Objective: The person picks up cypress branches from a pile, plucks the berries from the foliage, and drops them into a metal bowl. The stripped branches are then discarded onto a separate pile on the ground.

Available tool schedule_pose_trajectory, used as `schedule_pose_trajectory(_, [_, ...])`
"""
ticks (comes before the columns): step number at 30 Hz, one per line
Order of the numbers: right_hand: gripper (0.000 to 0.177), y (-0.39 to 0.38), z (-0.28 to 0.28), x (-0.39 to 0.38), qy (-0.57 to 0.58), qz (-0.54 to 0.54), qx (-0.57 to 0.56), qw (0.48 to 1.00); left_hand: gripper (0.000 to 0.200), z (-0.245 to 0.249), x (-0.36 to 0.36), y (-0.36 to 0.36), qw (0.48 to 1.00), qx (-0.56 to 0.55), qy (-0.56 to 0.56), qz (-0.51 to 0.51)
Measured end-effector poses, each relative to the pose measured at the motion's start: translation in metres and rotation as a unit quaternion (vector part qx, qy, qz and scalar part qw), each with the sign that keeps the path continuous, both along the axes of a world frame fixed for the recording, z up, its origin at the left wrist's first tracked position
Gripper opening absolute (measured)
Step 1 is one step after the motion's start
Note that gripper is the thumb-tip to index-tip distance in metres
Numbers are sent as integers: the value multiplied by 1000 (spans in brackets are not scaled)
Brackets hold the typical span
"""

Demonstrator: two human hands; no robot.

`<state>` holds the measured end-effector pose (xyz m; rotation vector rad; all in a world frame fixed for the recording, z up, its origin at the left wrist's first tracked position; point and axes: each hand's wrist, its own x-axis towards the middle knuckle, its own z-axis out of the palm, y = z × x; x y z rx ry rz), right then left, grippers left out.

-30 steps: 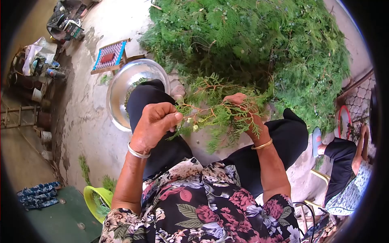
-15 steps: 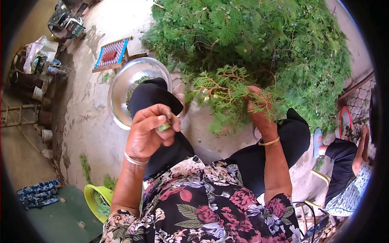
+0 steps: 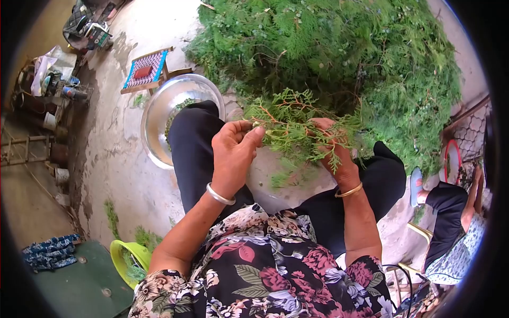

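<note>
1. Head view, left hand: Half a second ago the left hand (image 3: 233,153) was drawn back from the greenery, with a green bit showing between its fingers. Now it is back at the near tip of the leafy branch (image 3: 289,127), thumb and forefinger close together beside a small green cone (image 3: 256,125). Whether they are clamped on it cannot be told, nor whether the earlier bit is tucked in the palm.
2. Head view, right hand: The right hand (image 3: 336,146) has stayed at the branch's other end, fingers closed on it, though sprays partly cover them.
3. Head view, the branch: It is held up between the knees, above the floor and in front of the large green heap (image 3: 328,47). With the left hand returned, both hands are at the branch again, so the handwork appears to be back at its tip.
4. Head view, around: The metal basin (image 3: 150,127) stands beside the left knee, small green bits inside, partly hidden by the leg. Behind it is a woven stool (image 3: 143,70). At far right another person (image 3: 450,204) sits nearby.
</note>
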<state>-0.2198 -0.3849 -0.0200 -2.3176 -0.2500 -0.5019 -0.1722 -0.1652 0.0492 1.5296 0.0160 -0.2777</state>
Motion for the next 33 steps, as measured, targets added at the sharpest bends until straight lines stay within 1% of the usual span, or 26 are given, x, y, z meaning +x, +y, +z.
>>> schedule_pose_trajectory(1, [44, 0, 1, -1, 23, 15, 24, 999, 20, -3, 2, -2, 1000, 6, -1, 12])
schedule_pose_trajectory(2, [44, 1, 4, -2, 24, 14, 24, 999, 20, -5, 4, -4, 1000, 11, -1, 24])
schedule_pose_trajectory(3, [47, 4, 9, -3, -11, 7, 0, 1000, 20, -4, 6, -4, 1000, 11, 0, 23])
schedule_pose_trajectory(4, [50, 6, 10, -3, -46, 1, -24, 999, 19, -2, 7, -3, 1000, 0, 27, 13])
schedule_pose_trajectory(5, [50, 5, 10, -3, -46, 1, -24, 999, 19, -1, 8, -2, 999, -11, 53, 2])
schedule_pose_trajectory(8, [49, 5, 7, -3, -34, 13, 1, 999, 18, -8, 11, 2, 996, -37, 76, 8])
schedule_pose_trajectory(10, [49, 4, 0, -6, -32, 2, -47, 998, 17, -9, 12, 4, 997, -29, 75, 10])
schedule_pose_trajectory(11, [49, 3, 1, -5, -32, 2, -47, 998, 16, -9, 13, 5, 997, -22, 74, 12])
schedule_pose_trajectory(12, [48, 2, 2, -4, -22, 28, -37, 999, 16, -10, 13, 7, 997, -22, 75, 12])
schedule_pose_trajectory(13, [48, 2, 2, -3, -12, 55, -28, 998, 16, -10, 13, 10, 999, -8, 52, 6])
schedule_pose_trajectory(14, [48, 2, 2, -3, -12, 55, -27, 998, 15, -10, 14, 13, 1000, 7, 28, 1])
schedule_pose_trajectory(15, [48, 2, 1, -3, 18, 67, 5, 998, 15, -8, 14, 15, 1000, 7, 29, 2])
schedule_pose_trajectory(16, [48, 2, 0, -2, 49, 80, 38, 995, 14, -3, 14, 17, 999, 1, 55, 1])
schedule_pose_trajectory(17, [48, 2, -6, -2, 48, 81, 37, 995, 13, 0, 16, 19, 997, -4, 80, 0])
schedule_pose_trajectory(18, [42, 2, -14, -3, 37, 62, 55, 996, 13, -1, 19, 24, 997, -5, 80, 1])
schedule_pose_trajectory(19, [36, 1, -19, -4, 26, 42, 73, 996, 11, -2, 24, 30, 996, -25, 78, 36])
schedule_pose_trajectory(20, [36, -3, -21, -1, 26, 42, 73, 996, 9, -1, 29, 39, 993, -46, 77, 72])
schedule_pose_trajectory(22, [22, -12, -12, 8, 116, -81, 219, 965, 10, 5, 43, 69, 988, -89, 81, 92])
schedule_pose_trajectory(23, [14, -7, 12, 9, 107, -135, 223, 960, 9, 6, 49, 88, 982, -155, 97, 48])
schedule_pose_trajectory(24, [14, -6, 15, 9, 106, -135, 221, 960, 14, 11, 50, 95, 974, -205, 93, 11])
schedule_pose_trajectory(26, [15, -4, 17, 11, 106, -112, 348, 925, 22, 16, 41, 94, 962, -244, 120, -1])
schedule_pose_trajectory(27, [15, -3, 20, 11, 105, -110, 348, 925, 24, 18, 34, 89, 953, -266, 139, -28])
schedule_pose_trajectory(29, [16, -5, 27, 11, 164, -105, 209, 958, 25, 14, 20, 74, 935, -301, 168, -78])
schedule_pose_trajectory(30, [16, -3, 25, 10, 165, -104, 207, 959, 20, 14, 12, 62, 949, -258, 160, -87])
schedule_pose_trajectory(32, [16, 1, 18, 11, 145, -80, 317, 934, 13, 11, 1, 42, 956, -202, 176, -117])
schedule_pose_trajectory(33, [16, 3, 16, 11, 146, -79, 316, 934, 11, 6, -3, 31, 960, -195, 160, -125])
